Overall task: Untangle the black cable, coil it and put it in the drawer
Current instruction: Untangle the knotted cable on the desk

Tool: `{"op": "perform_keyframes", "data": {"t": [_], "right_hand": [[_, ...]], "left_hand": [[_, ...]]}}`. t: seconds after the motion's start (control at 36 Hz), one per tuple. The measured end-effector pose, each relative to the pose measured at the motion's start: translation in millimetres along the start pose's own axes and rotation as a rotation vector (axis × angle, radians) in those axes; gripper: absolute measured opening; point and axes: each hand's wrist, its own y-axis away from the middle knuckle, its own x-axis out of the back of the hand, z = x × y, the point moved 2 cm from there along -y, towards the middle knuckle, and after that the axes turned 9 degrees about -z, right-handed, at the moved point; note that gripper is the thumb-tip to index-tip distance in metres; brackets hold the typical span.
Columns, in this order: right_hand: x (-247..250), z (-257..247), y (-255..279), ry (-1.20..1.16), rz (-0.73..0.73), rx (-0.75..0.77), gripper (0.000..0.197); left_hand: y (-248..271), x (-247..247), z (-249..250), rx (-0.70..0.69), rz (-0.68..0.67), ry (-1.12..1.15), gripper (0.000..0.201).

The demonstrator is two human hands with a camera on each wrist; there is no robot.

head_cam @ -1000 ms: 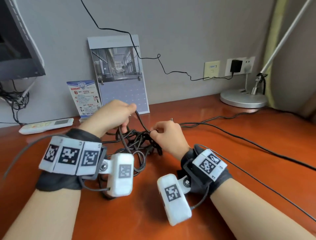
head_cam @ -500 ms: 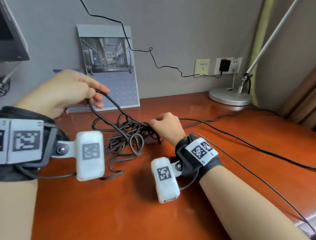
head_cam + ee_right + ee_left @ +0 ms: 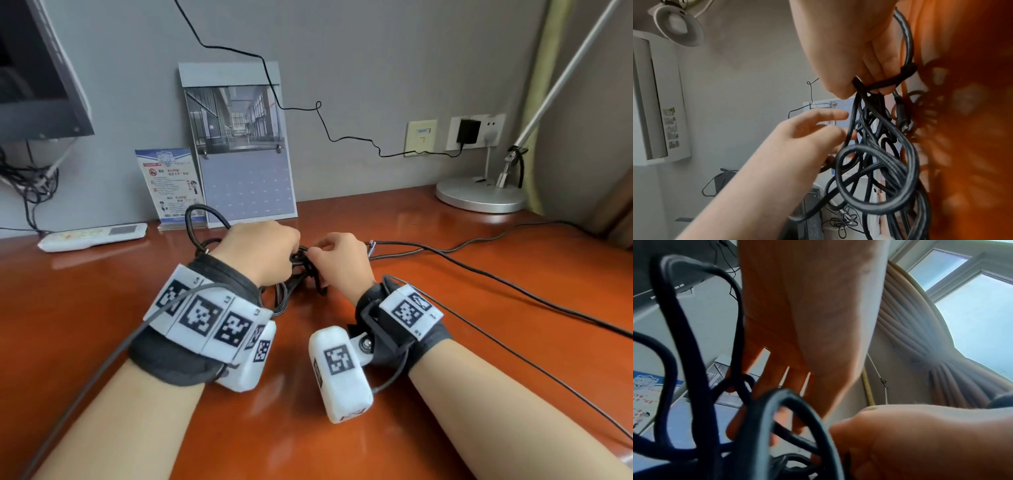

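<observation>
So the black cable (image 3: pixel 301 270) is still one knotted mess, a dark braided-looking cord bunched into overlapping loops with no tidy coil anywhere, sitting on the orange-brown worktop (image 3: pixel 102 308) just in front of the wall calendar (image 3: pixel 239 144). From the right wrist view you can see the weave on the thick loops (image 3: pixel 875 164) and a plug end dangling on the calendar's far side of the bundle (image 3: pixel 903 116). Right hand (image 3: pixel 339 260) has its fingers curled and is pinching a few strands at the top of the knot, same spot as half a second ago. Left hand (image 3: pixel 260 250) is the thing that changed: it was lifted up off to the side of the calendar with a long loop pulled out, now it's dropped back down right against the tangle, fingers bent into the strands, though I can't tell how firmly it's got them. One loop arcs up behind that wrist toward the calendar (image 3: pixel 202 222). The clump itself has no real direction, but a free tail runs out from it along the worktop, away from the calendar toward the lamp base (image 3: pixel 479 195), so the long axis is roughly sideways across the worktop. White remote (image 3: pixel 92 236) sits off the calendar's other side.
</observation>
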Motion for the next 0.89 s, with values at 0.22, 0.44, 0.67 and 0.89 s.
{"op": "perform_keyframes", "data": {"t": [0.22, 0.44, 0.67, 0.89], "right_hand": [[1, -1, 3, -0.018, -0.027, 0.054, 0.018], [8, -4, 7, 0.069, 0.010, 0.101, 0.025], [22, 10, 0, 0.179, -0.020, 0.011, 0.018], [20, 13, -3, 0.162, 0.007, 0.005, 0.017]], "left_hand": [[-4, -2, -10, -0.019, -0.027, 0.205, 0.014], [7, 27, -48, 0.037, 0.398, 0.643, 0.032], [34, 37, -116, 0.227, 0.787, 1.615, 0.037], [56, 7, -178, 0.586, 0.699, 1.545, 0.030]]}}
